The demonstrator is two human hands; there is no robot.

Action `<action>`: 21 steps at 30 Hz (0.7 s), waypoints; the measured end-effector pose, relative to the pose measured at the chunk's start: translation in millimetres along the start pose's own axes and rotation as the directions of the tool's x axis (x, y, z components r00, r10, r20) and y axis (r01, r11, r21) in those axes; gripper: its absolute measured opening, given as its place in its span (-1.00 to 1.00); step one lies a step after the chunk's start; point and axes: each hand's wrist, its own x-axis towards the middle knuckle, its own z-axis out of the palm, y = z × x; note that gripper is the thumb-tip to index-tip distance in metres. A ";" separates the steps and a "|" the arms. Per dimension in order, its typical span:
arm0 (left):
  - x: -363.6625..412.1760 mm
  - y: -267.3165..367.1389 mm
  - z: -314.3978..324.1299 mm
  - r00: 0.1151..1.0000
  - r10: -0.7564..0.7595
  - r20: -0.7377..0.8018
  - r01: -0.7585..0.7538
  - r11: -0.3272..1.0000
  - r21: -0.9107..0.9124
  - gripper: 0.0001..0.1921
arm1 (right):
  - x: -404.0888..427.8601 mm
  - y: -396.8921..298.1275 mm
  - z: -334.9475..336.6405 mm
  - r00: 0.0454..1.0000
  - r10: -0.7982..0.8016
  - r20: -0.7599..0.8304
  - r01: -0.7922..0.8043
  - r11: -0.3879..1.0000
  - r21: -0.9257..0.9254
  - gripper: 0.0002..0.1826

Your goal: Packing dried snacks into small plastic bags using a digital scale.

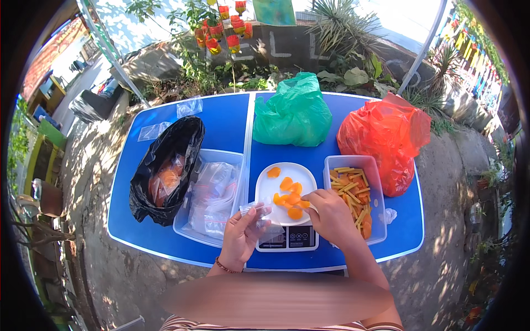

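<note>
My left hand (245, 231) holds a small clear plastic bag (271, 229) at the near left edge of a digital kitchen scale (287, 248). On the scale's white round plate (265, 176) lie several orange slices (295, 213), perhaps carrot. The fingertips of my right hand (331, 213) touch a slice at the plate's right side. Just right of that hand stands a clear plastic container (379, 198) with yellowish sticks (352, 188) and more orange slices. Left of the scale, another plastic container (239, 165) holds clear zip bags (211, 198).
A black plastic bag (192, 132) with filled clear packets stands on the blue table (219, 111) at left. Farther back are a green plastic bag (292, 111) and, at right, a red plastic bag (381, 136). Two clear bags (154, 131) lie at the back left.
</note>
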 end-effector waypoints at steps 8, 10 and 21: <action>-15.9 -14.0 -8.7 0.992 0.101 -0.073 -0.071 0.938 0.339 -0.78 | 10.6 10.6 38.7 0.982 -0.158 -0.105 0.137 0.973 -0.185 -0.69; -17.5 -13.8 -8.8 0.993 0.117 -0.032 -0.095 0.915 0.393 -0.75 | 10.8 8.3 34.7 0.964 -0.162 -0.210 0.154 0.987 -0.056 -0.77; -16.9 -3.1 8.5 0.921 0.157 0.358 -0.390 0.309 0.868 -0.69 | -19.4 -18.4 14.6 0.978 -0.070 -0.194 0.164 0.837 0.523 -0.85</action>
